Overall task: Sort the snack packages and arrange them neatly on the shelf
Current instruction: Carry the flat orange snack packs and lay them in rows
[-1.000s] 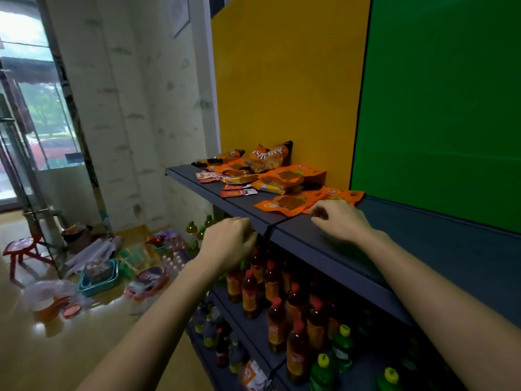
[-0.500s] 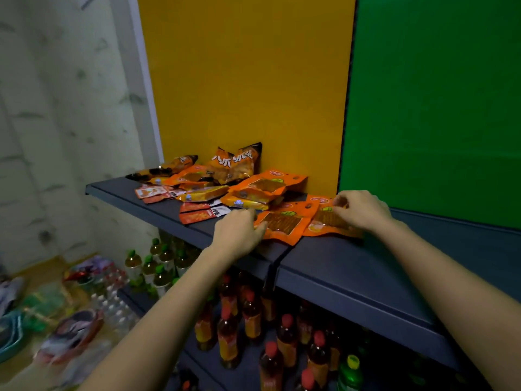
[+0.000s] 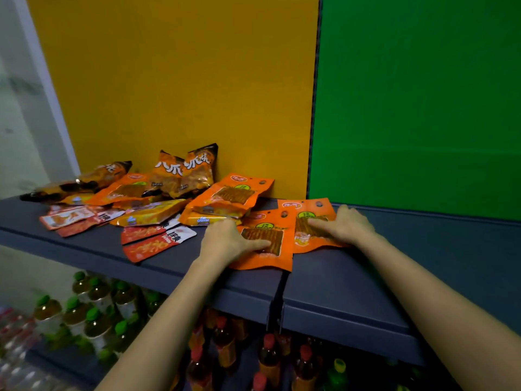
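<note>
Left hand (image 3: pixel 225 241) pressing flat on near orange pack (image 3: pixel 265 249), fingers (image 3: pixel 260 244) spread over its window, not clenched. Right hand (image 3: pixel 342 225) likewise flat on second orange pack (image 3: pixel 306 238), just right of it. Both packs lying on shelf (image 3: pixel 338 283), overlapping at inner edges. Better to slide w/ flat palms, keep edges parallel, then pinch & stack. Mixed packs (image 3: pixel 158 213) beyond left fingertips, unsorted.

Green-capped bottles (image 3: pixel 93 314) and red-capped bottles (image 3: pixel 222 342) stand below, before yellow panel (image 3: pixel 174 80) and green panel (image 3: pixel 417 94).
</note>
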